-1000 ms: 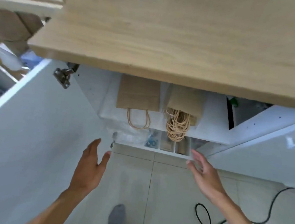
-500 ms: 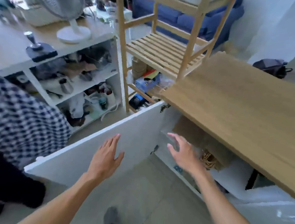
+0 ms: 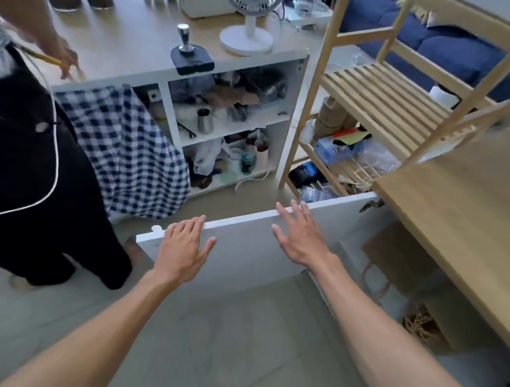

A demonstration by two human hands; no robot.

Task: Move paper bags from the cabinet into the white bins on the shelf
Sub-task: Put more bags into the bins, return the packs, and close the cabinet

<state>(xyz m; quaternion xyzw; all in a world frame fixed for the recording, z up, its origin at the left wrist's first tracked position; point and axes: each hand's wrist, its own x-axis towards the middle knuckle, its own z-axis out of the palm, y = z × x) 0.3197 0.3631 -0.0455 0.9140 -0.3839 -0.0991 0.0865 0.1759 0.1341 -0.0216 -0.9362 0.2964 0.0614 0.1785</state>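
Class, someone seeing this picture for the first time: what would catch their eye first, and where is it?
Two bare forearms reach up the middle, the left hand and right hand open in front of the open white cabinet door. A blue-and-white checked cloth hangs at left, and brown paper bags lie in shadow under the wooden top at right.

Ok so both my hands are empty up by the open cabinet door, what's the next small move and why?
Probably reach your right hand down and right into the cabinet to take a paper bag. Both it and the left hand are open and hold nothing, the cabinet door stands open, and the bags lie under the wooden top.
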